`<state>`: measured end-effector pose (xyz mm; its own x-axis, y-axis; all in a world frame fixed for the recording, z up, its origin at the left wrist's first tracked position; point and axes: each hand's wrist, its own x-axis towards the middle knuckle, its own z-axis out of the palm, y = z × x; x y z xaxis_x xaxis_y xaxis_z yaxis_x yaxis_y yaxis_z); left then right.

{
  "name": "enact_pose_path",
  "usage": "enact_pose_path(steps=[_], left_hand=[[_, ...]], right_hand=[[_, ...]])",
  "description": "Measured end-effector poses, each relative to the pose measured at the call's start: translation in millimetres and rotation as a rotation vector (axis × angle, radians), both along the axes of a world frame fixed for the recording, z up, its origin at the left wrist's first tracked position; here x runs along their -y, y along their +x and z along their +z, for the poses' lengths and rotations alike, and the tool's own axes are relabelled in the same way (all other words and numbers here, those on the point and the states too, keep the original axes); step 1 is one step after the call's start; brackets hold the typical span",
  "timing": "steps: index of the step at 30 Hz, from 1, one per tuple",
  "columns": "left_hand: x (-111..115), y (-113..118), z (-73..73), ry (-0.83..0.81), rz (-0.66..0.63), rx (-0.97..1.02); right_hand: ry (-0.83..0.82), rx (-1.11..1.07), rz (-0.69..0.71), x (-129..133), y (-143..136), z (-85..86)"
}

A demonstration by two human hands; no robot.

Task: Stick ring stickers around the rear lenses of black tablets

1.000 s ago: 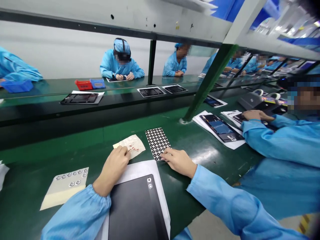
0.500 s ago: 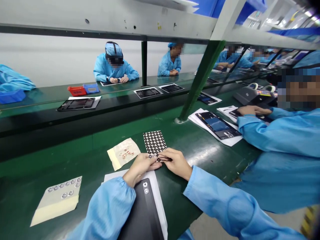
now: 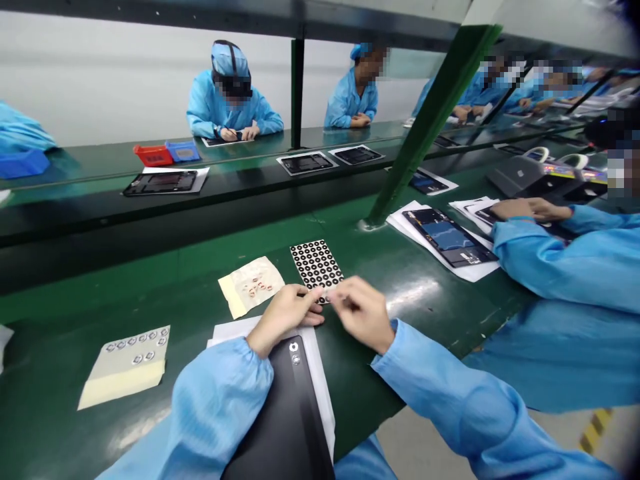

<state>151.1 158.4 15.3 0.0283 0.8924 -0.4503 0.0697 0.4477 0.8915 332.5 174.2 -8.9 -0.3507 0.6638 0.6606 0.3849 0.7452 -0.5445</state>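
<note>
A white sheet of black ring-shaped stickers (image 3: 316,263) lies on the green bench, with its lower end at my fingers. My left hand (image 3: 290,312) is closed on that lower edge, thumb on top. Close beside it my right hand (image 3: 364,312) is pinched at the sheet's lower right corner, slightly blurred; anything between its fingertips is too small to make out. Under my left forearm a dark tablet back cover (image 3: 285,407) rests on white paper (image 3: 320,380); two round lens openings show near its top corner.
Left of the sheet lies a cream liner (image 3: 255,283) with small reddish rings. A liner with clear round stickers (image 3: 133,360) is farther left. An opened tablet (image 3: 447,237) sits on papers near a co-worker's sleeve (image 3: 540,260). A green post (image 3: 430,127) rises behind.
The view has tilted, so the bench's far side sits higher in the picture. My right hand's fingers have drawn up slightly at the sheet's corner; my left hand stays at its lower edge.
</note>
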Motion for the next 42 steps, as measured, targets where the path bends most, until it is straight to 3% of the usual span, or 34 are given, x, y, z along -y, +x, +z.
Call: enact_pose_path(steps=[3,6,8,10,16,22,24,27,29,31,33,35,38,42], left_hand=[[21.9,-29.1,20.4,0.074,-0.005,-0.15],[59.9,-58.3,31.8,0.151,-0.102,-0.414],[87.8,-73.5,29.0,0.196,-0.184,-0.616],[112.1,-84.6,18.8,0.239,-0.185,-0.707],[148.4,-96.9,-11.7,0.315,0.009,-0.465],[163.4,-112.7,-11.2,0.248,0.072,-0.273],[171.1,-136.1,-7.8,0.249,0.128,-0.425],[187.8,-182.2,-4.5,0.231,0.339,-1.002],[199.2,-207.1,-5.9,0.131,0.395,-1.338],[206.6,-220.4,-10.0,0.033,0.373,-1.469],[208.1,-223.4,-14.6,0.031,0.379,-1.418],[204.7,-221.1,-17.3,0.061,0.484,-1.229],[197.3,-215.9,-16.8,0.067,0.72,-0.736],[193.3,-208.0,-14.3,0.096,0.805,-0.216]], right_hand=[[0.205,0.215,0.359,35.8,-10.9,-1.1],[0.313,0.424,0.372,57.1,-15.7,-4.9],[0.35,0.496,0.353,61.8,-14.9,-5.8],[0.392,0.528,0.345,63.9,-13.8,-4.4],[0.384,0.669,0.237,85.1,-25.7,3.7],[0.285,0.647,0.276,88.7,-27.2,4.1],[0.191,0.631,0.345,79.3,-25.9,12.5],[-0.003,0.582,0.462,65.4,-37.2,32.9],[-0.101,0.482,0.523,61.1,-58.7,45.7],[-0.16,0.403,0.585,61.4,-91.1,53.0],[-0.174,0.419,0.645,64.0,-130.3,53.3],[-0.181,0.492,0.682,66.9,-169.9,47.8],[-0.245,0.546,0.685,70.0,-217.9,34.7],[-0.377,0.439,0.64,70.7,-248.1,20.3]])
